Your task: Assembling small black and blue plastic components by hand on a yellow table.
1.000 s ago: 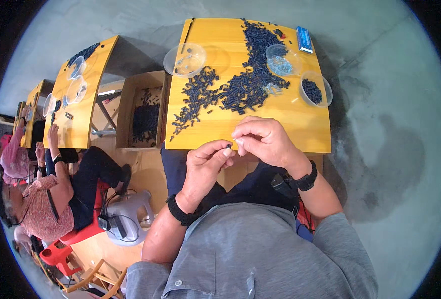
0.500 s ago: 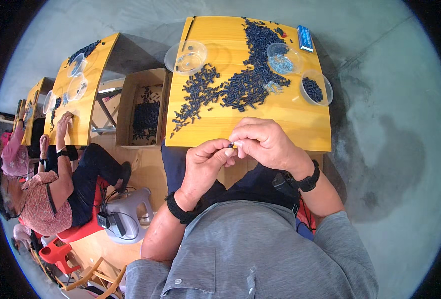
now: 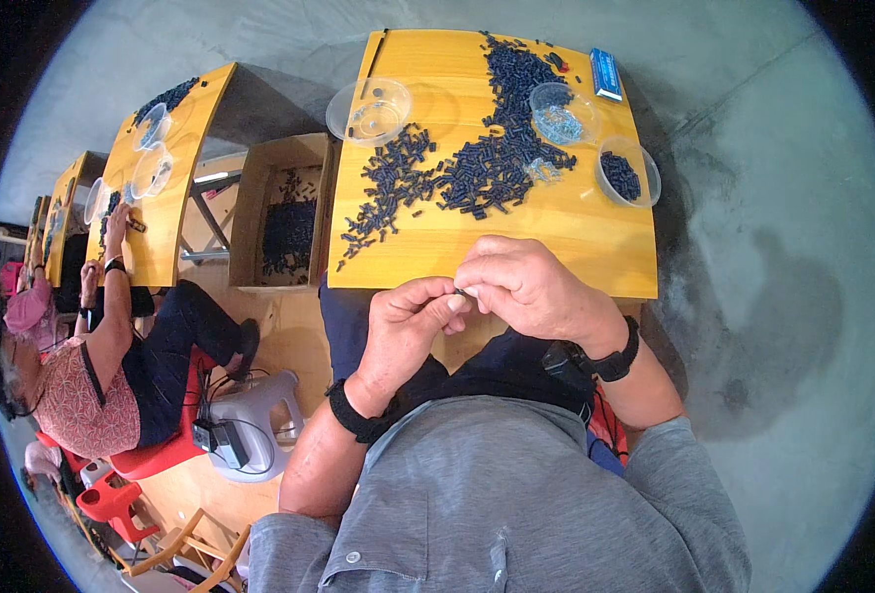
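Note:
My left hand (image 3: 416,321) pinches a small black cylindrical piece (image 3: 462,293) between thumb and fingertips, just off the table's near edge. Right against it, my right hand (image 3: 521,287) is closed, its thumb and forefinger pressed together at the piece's end; whatever they grip is too small to make out. Beyond my hands, a large spread of short black cylindrical pieces (image 3: 487,173) lies on the yellow table (image 3: 576,257). Beside the spread, a clear round tub (image 3: 559,124) holds tiny pale-blue bits, with more such bits (image 3: 542,170) loose on the table next to it.
A clear tub (image 3: 378,114) with a few pieces stands at the left edge, another tub (image 3: 627,178) of black pieces at the right. A blue box (image 3: 605,75) lies far right. On the left are a cardboard box (image 3: 284,217) of black pieces and a seated person (image 3: 91,395) at another table.
My right fingers have shifted slightly, covering more of the black piece. My left hand stays put. The person at the left has moved a hand toward the pieces on their table.

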Demonstrator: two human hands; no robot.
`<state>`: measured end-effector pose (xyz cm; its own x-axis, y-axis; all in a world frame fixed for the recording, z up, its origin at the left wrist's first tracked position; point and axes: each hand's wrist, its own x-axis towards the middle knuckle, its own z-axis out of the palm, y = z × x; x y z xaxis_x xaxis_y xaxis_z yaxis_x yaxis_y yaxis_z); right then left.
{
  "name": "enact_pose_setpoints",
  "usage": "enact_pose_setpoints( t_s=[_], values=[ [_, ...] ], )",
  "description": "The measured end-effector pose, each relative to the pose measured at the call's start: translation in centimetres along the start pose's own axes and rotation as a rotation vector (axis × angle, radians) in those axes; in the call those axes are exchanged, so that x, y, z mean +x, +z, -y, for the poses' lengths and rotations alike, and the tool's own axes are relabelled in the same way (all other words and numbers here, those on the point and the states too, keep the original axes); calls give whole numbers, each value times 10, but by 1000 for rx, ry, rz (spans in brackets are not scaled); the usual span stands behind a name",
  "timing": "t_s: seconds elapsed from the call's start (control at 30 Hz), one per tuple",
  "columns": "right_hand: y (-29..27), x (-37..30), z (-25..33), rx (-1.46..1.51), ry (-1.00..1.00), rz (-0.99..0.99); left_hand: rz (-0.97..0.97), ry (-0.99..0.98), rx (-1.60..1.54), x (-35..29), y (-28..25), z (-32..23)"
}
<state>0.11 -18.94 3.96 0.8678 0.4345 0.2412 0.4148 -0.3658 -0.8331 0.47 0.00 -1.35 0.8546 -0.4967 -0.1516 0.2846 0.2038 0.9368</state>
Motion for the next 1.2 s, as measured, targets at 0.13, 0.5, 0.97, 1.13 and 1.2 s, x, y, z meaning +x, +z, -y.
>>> enact_pose_setpoints(
  t_s=[0.13,0.5,0.97,1.13,1.2],
  values=[
    [1,4,0,-60,-84,-15,11,-6,12,-1,0,-5],
    [5,4,3,16,80,-108,1,-6,-36,1,0,-12],
    [5,-1,1,24,-49,-148,15,9,-34,3,2,-10],
    [15,-3,4,60,-15,-209,40,-21,-70,1,-1,-9],
    [19,-7,3,39,-17,-228,48,-19,-71,0,-2,-8]
  ],
)
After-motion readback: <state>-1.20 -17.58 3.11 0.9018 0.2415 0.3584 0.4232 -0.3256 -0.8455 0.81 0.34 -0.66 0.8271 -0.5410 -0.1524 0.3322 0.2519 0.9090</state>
